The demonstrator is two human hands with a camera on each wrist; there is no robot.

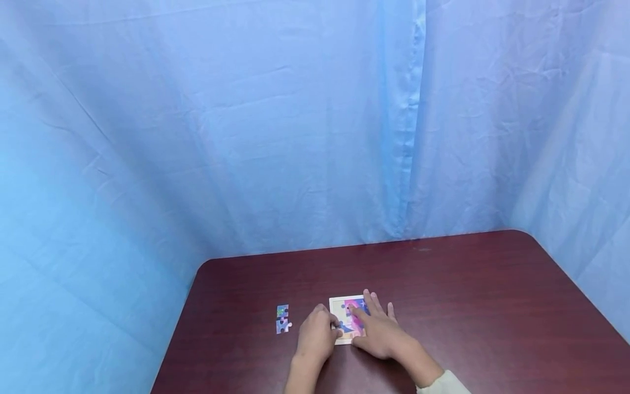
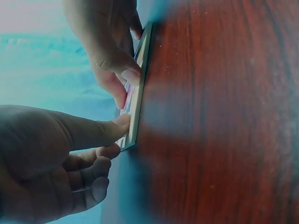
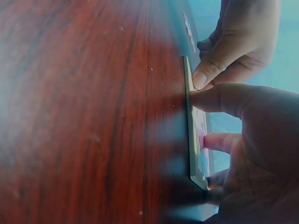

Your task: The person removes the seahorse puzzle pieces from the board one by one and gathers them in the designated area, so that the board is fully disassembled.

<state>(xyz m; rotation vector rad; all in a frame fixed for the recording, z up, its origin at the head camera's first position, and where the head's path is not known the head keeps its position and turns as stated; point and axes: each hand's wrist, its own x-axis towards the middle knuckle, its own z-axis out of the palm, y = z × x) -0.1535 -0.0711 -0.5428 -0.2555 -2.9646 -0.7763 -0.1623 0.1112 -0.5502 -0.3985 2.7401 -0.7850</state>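
right hand (image 1: 383,332): released, fingers spread over the puzzle board (image 1: 345,297), thumb at its near rim, forefinger on the pink picture; pale cuff (image 1: 443,384) behind the wrist.
left hand (image 1: 316,332): thumb and forefinger touch the board's left side, other fingers curled; cannot tell whether they grasp a piece.
puzzle board: flat on the table, partly beneath the right hand, just right of the left; white rim, cream base showing at left.
loose pieces (image 1: 283,319): two, one beyond the other, left of the left hand, apart from the board.
open room: widest to the right of the right hand; a narrower strip left of the pieces.
table edges: slanting sides, rounded far corners, far edge well beyond the board.
tabletop (image 1: 472,306): dark red-brown wood grain, faintly glossy.
curtain (image 1: 295,137): creased blue cloth behind and along both sides.
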